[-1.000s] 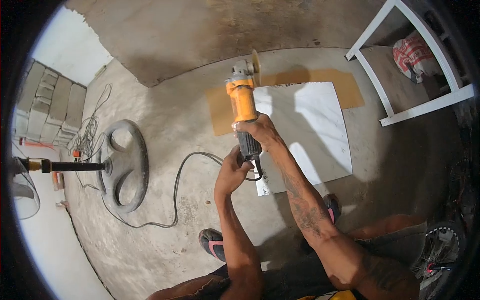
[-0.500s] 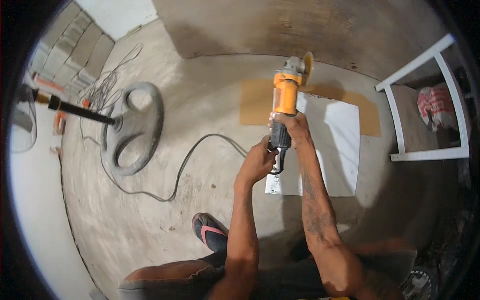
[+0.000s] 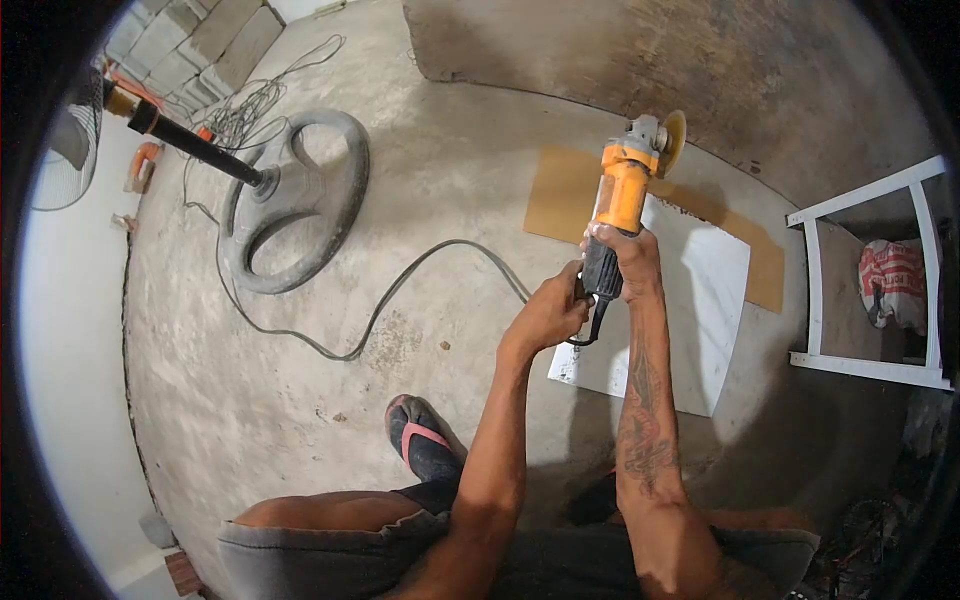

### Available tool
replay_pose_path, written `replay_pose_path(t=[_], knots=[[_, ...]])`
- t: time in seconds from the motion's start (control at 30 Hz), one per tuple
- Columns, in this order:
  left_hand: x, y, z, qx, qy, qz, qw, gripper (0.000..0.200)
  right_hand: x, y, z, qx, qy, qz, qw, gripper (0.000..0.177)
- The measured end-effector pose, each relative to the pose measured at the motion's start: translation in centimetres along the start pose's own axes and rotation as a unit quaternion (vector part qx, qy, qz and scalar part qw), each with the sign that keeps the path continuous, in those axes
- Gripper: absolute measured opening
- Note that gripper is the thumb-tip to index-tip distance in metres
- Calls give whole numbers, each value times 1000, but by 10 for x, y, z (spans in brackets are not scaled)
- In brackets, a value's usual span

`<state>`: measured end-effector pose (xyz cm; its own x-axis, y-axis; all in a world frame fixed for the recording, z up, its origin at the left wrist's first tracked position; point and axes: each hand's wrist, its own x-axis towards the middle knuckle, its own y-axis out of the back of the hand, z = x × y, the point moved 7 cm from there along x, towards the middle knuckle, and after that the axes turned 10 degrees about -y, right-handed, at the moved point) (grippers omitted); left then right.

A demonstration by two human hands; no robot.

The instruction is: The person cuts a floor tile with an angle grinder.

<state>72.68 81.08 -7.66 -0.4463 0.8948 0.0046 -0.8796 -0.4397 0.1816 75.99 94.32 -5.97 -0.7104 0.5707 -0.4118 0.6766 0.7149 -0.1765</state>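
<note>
An orange and black angle grinder [image 3: 625, 190] is held up in front of me, its yellowish disc [image 3: 673, 143] at the far end. My right hand [image 3: 638, 262] wraps round the grinder's body. Lower down, my left hand [image 3: 553, 308] is closed on the rear end, near the power cord [image 3: 600, 322]. Below the tool, a white sheet [image 3: 695, 290] lies partly over brown cardboard [image 3: 560, 190] on the concrete floor. Whether the disc is spinning cannot be made out.
At left stands a fan's round grey base [image 3: 345, 225] with its black pole [image 3: 190, 145]. A dark cable [image 3: 375, 320] snakes across the floor. White metal frame [image 3: 815, 285] stands at right, near a red and white sack [image 3: 893, 283]. Concrete blocks [image 3: 205, 45] are stacked at upper left.
The whole view has shifted and turned, so the floor things appear further right. Both hands keep their hold on the angle grinder, which appears slightly further right and more tilted.
</note>
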Motion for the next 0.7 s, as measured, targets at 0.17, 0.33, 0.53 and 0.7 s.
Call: replay_pose_path(t=[0.17,0.33,0.53,0.7], knots=[[-2,1,2,36,17,0,999,38,-1,-2,3,-15,-4,-3,1000,33],[-3,2,5,42,-14,10,999,33,1,-1,5,-1,-14,-13,1000,32],[-3,1,7,29,15,-8,999,31,1,1,7,14,-29,-3,999,36],[-2,-1,2,16,2,-5,1000,33,1,2,8,-6,-20,-1,1000,33]])
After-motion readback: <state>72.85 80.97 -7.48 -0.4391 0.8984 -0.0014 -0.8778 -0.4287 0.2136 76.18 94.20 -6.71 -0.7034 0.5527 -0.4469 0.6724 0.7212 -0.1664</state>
